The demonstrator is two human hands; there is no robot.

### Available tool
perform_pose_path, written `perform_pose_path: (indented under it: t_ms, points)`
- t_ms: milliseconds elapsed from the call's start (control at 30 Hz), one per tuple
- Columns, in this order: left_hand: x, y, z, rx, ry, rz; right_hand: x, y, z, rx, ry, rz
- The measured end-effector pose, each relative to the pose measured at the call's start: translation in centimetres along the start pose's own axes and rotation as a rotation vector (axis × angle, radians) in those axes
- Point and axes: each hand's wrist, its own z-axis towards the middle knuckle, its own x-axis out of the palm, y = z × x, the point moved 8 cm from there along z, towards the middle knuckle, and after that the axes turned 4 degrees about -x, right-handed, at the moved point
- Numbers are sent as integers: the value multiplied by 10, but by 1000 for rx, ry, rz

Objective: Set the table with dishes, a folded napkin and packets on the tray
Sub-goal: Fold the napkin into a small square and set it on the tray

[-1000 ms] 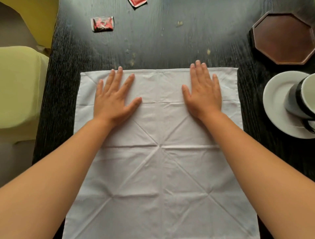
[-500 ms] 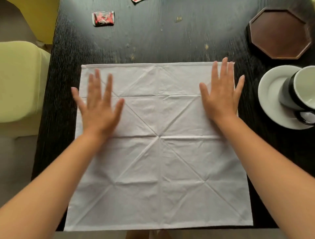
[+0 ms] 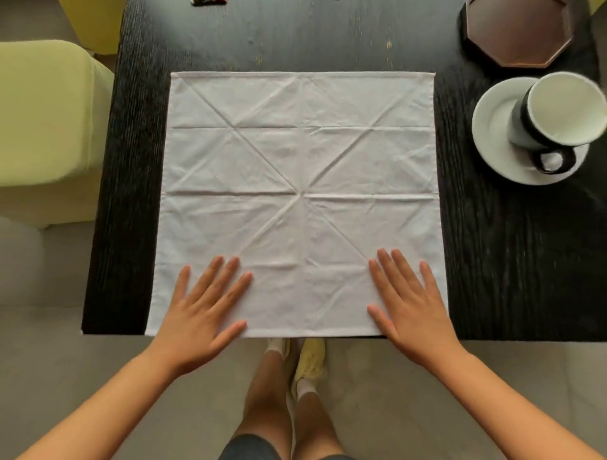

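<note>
Right at the top edge, a packet is nearly all cut off, only a dark sliver with a touch of red showing, and any print on it is too small to read. The brown eight-sided tray at top right also loses its far side to the frame. A white napkin lies spread flat and creased on the black tabletop, reaching the near edge. Both palms are down on its near part, fingers straight and spread: left hand, right hand, well apart. A cup stands on a white saucer at right; no writing shows.
</note>
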Motion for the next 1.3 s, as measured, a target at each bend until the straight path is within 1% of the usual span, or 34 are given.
perform_pose_path:
  t_ms: [67,133,300,400,500,633,700,767,800,867,933,1000,1133,1233,1300]
  points:
    - [4,12,-26,-25,27,-2,2,-8,-22,-15,20,-17]
    - [2,18,-41,-32,23,-9,0,-15,-41,-40,-17,-8]
    - [-21,27,-53,11,-135,-154,-24,-21,-65,-189,-276,17]
    - [-29,35,-53,30,-190,-218,-40,-21,-63,-272,-374,-7]
    - [-35,40,-50,37,-161,-251,-46,-22,-60,-355,-371,-38]
    - [-54,42,-51,125,-248,-199,-45,-34,-54,-340,-272,-55]
    - [-58,47,-49,99,-264,-198,-48,-38,-55,-308,-252,-33]
    - [-60,54,-46,24,-239,-290,-56,-42,-55,-232,-262,26]
    - [-62,62,-43,-49,-232,-372,-61,-47,-52,-157,-273,95]
    - [-69,82,-40,-226,-257,-551,-70,-61,-45,50,-301,289]
    - [-75,103,-37,-382,-322,-702,-76,-76,-36,243,-347,487]
    - [-85,117,-30,-471,-417,-832,-85,-88,-25,371,-435,651]
    - [-109,136,-4,-545,-609,-1080,-107,-109,6,453,-599,854]
    - [-121,150,27,-580,-708,-1189,-110,-125,34,530,-622,928]
    - [-126,160,51,-594,-723,-1223,-111,-134,53,575,-620,937]
